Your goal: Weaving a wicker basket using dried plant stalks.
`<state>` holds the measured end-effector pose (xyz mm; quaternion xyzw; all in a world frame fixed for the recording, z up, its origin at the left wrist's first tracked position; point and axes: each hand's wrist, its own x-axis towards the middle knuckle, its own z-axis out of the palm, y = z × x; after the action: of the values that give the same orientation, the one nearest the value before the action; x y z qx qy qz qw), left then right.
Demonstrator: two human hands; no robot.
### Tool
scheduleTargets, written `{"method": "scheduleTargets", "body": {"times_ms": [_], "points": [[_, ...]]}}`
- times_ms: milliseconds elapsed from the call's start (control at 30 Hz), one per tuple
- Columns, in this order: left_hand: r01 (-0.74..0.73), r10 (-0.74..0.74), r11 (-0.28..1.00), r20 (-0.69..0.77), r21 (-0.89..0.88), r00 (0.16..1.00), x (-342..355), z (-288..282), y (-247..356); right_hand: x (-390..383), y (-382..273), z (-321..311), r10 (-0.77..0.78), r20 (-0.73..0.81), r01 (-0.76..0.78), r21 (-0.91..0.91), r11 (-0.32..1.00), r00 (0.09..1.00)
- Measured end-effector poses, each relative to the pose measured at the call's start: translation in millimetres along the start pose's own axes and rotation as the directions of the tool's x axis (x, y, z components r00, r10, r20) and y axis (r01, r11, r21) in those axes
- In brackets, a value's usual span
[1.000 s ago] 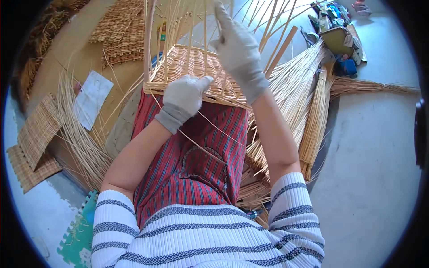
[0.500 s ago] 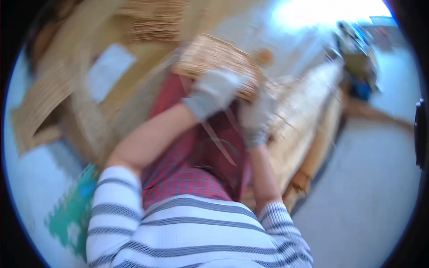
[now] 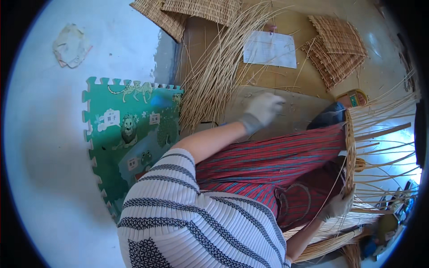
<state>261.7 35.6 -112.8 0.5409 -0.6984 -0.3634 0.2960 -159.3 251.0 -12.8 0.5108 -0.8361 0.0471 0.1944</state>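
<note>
At the right of the view, a half-woven wicker panel (image 3: 351, 154) stands edge-on over my lap, its long loose stakes fanning out to the right. My right hand (image 3: 338, 206), in a pale glove, is closed on the panel's near end; a thin strand runs beside it. My left hand (image 3: 263, 109), gloved too and slightly blurred, hangs above the brown board left of the panel. Its fingers are loosely bent and apart, with nothing visible in them. Nearest to it lies a heap of long pale wicker rods (image 3: 219, 71). Red checked cloth (image 3: 277, 154) covers my legs.
A white printed sheet (image 3: 269, 50) lies beyond my left hand. Woven panels (image 3: 342, 42) rest at the far right, with more woven panels (image 3: 201, 10) at the far edge. To the left is a green foam mat (image 3: 129, 120). More rods (image 3: 330, 243) lie at the near right.
My view has swung left. My left hand has let go of the woven panel and moved away to the left; my right hand keeps hold of it. The panel now appears edge-on.
</note>
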Motion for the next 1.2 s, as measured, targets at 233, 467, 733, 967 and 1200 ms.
{"method": "scheduleTargets", "body": {"times_ms": [233, 467, 733, 967, 1200], "points": [[0.625, -0.709, 0.618, -0.004, 0.477, 0.705, -83.2, -58.8, -204.3, 7.7, -0.3, -5.8, 0.064, 0.065, -0.062, -0.037, 0.997, 0.996], [0.641, -0.81, 0.485, 0.03, 0.595, 0.586, -68.0, -57.5, -246.4, 28.3, -34.0, -25.9, 0.277, 0.243, -0.244, -0.158, 0.957, 0.93], [0.715, -0.747, 0.435, -0.225, 0.547, 0.626, -95.3, -91.4, -261.7, 21.5, -37.7, -30.4, 0.252, 0.239, -0.221, -0.149, 0.964, 0.938], [0.423, -0.568, 0.716, 0.11, 0.555, 0.816, -107.7, -44.7, -228.4, 19.5, -52.1, -29.0, 0.24, 0.214, -0.224, -0.099, 0.97, 0.947], [0.494, -0.705, 0.585, 0.101, 0.644, 0.702, -71.1, -30.6, -230.8, 24.0, -47.7, -29.2, 0.19, 0.231, -0.185, -0.046, 0.982, 0.954]]}}
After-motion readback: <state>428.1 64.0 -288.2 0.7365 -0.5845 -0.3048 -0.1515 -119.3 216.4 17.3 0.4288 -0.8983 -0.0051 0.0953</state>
